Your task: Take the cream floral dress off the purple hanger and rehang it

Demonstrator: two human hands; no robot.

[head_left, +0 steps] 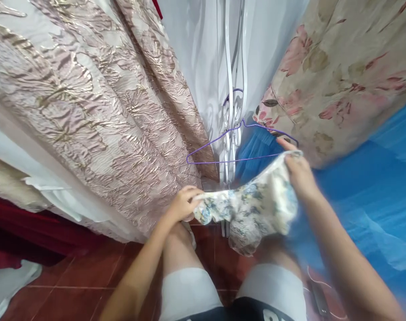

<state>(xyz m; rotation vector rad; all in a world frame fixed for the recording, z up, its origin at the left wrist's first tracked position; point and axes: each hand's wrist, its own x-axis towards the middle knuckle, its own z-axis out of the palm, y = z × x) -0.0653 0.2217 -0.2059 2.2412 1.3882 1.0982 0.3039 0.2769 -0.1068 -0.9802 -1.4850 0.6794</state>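
A small white floral garment (256, 200), printed in blue and yellow with a lacy lower part, is stretched between my two hands. My left hand (184, 203) pinches its narrow left end. At the upper right corner, my right hand (298, 174) grips the white edge, one finger reaching up beside the right end of a purple wire hanger (213, 141). Whether that finger touches the hanger I cannot tell. The hanger hangs just above the garment, from a white metal rack (229, 58). The garment's lower right is blurred by motion.
Pink and gold embossed fabric (89, 111) hangs on the left, with dark red cloth (29, 227) below it. Floral beige fabric (353, 84) and blue tulle (370, 200) crowd the right. A dark device with a white cord (319, 298) lies on the red tiled floor (79, 272).
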